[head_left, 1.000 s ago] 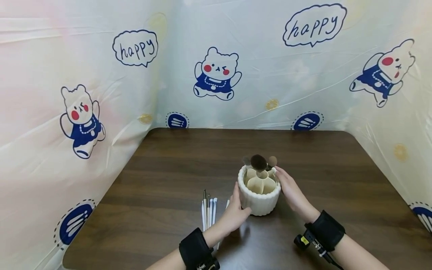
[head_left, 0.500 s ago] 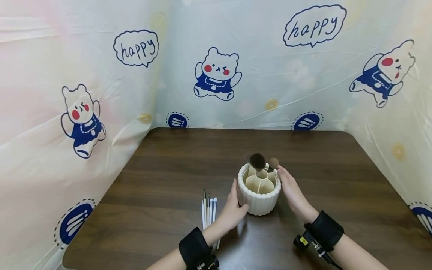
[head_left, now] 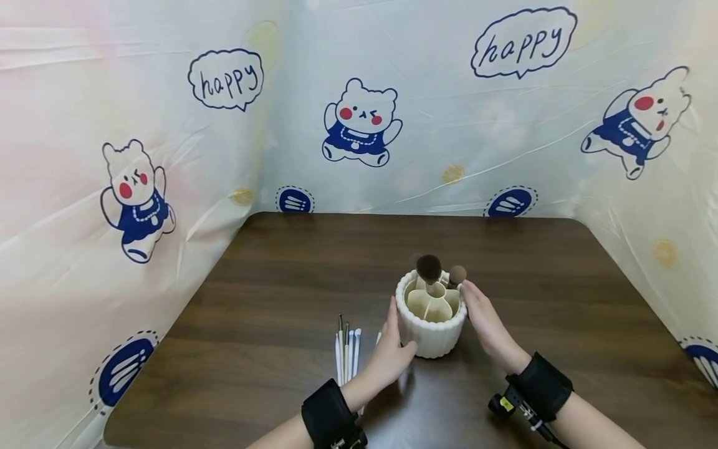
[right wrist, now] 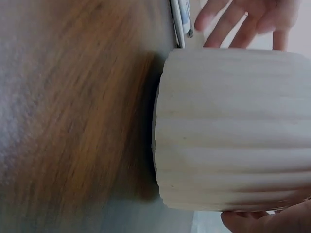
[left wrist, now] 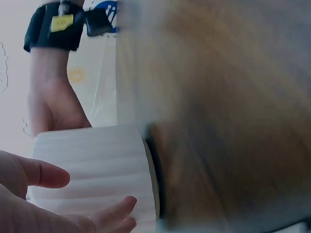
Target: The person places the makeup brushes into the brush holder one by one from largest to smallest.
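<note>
**Two hands at a fluted brush holder**

Nearest, black wristbands, one on the left wrist (head_left: 327,413) and one on the right (head_left: 540,386), each bear a small camera. Just beyond the left wristband, a row of slender white sticks (head_left: 356,352) lies on the desk (head_left: 269,299), two with dark upper tips; the left forearm hides their lower portions.

Farther in, the left hand (head_left: 391,350) is at the left side of the white fluted brush holder (head_left: 430,340), its fingers extended and spread, the thumb set apart. In the left wrist view these fingers overlap the holder's wall; whether every fingertip touches cannot be told. The right hand (head_left: 487,318) is at the opposite side, its fingers nearly straight and reaching up to the scalloped rim.

The holder stands upright on the desk, right of centre, between the two hands. A cream divider (head_left: 426,301) parts its interior into petal-shaped compartments. Makeup brushes stand within: a dark brown head (head_left: 429,269) rises near the middle, and a tan head (head_left: 457,274) shows beside the right fingers.

Behind the desk hangs a pale backdrop (head_left: 437,37) printed with blue-clad bears (head_left: 359,128) and speech bubbles (head_left: 225,80) reading "happy".
</note>
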Action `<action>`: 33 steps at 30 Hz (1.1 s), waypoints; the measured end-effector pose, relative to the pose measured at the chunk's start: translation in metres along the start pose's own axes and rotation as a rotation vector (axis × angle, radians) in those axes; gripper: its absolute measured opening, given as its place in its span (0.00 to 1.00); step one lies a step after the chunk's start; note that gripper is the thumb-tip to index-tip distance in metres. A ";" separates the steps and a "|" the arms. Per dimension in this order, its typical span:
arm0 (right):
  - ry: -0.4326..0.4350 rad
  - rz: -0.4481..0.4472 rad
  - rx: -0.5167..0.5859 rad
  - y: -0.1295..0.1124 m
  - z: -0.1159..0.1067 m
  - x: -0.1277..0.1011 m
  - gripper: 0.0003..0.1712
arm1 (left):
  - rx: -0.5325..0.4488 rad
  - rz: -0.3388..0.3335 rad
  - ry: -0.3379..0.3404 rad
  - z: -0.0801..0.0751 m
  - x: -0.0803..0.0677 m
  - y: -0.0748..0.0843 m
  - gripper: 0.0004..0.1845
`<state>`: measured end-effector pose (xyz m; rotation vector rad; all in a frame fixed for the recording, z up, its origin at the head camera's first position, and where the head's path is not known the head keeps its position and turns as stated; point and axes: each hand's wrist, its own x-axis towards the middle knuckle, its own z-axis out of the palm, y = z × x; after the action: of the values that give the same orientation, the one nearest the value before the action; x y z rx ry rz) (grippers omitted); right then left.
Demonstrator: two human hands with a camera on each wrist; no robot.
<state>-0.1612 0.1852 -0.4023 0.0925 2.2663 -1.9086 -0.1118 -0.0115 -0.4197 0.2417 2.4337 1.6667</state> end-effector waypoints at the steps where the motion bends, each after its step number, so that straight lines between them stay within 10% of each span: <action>1: 0.003 0.001 -0.001 0.000 0.000 -0.001 0.35 | -0.001 -0.004 0.003 -0.001 0.001 0.000 0.50; 18: 0.001 -0.036 0.009 0.004 -0.001 0.013 0.34 | -0.003 -0.061 -0.052 0.007 -0.018 0.005 0.51; 33: -0.050 -0.011 0.090 0.008 -0.001 -0.002 0.34 | 0.011 -0.042 -0.012 0.004 -0.004 0.001 0.51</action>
<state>-0.1585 0.1881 -0.4099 0.0440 2.1538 -1.9954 -0.1069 -0.0080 -0.4200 0.2007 2.4229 1.6301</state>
